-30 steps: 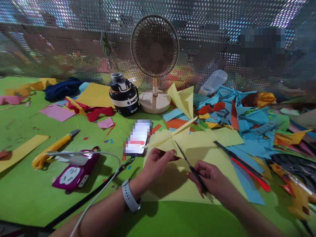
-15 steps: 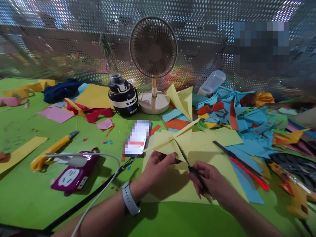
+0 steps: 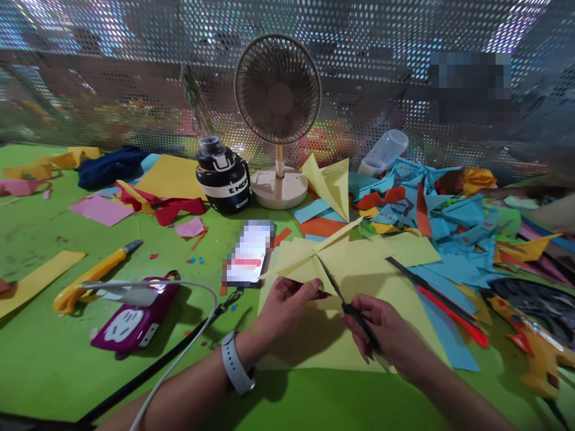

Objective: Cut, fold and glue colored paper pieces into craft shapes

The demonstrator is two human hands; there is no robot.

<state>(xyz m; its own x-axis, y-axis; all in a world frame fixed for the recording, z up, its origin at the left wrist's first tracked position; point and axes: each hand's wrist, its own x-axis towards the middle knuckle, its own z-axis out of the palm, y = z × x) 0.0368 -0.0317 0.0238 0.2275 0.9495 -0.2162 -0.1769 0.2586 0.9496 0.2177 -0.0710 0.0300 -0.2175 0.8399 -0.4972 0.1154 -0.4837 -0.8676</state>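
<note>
My right hand is closed on the dark handles of scissors, whose blades point up and to the left at a folded piece of yellow paper. To the left of the scissors, my left hand pinches the lower part of this folded piece, with thumb and fingers together. Beneath both hands lie flat yellow sheets on the green table. The exact spot where the blades meet the paper is too small to make out.
A phone, a black bottle and a fan stand or lie ahead. Left are a yellow cutter and purple power bank. Right are a red-black cutter, blue paper scraps and a glue gun.
</note>
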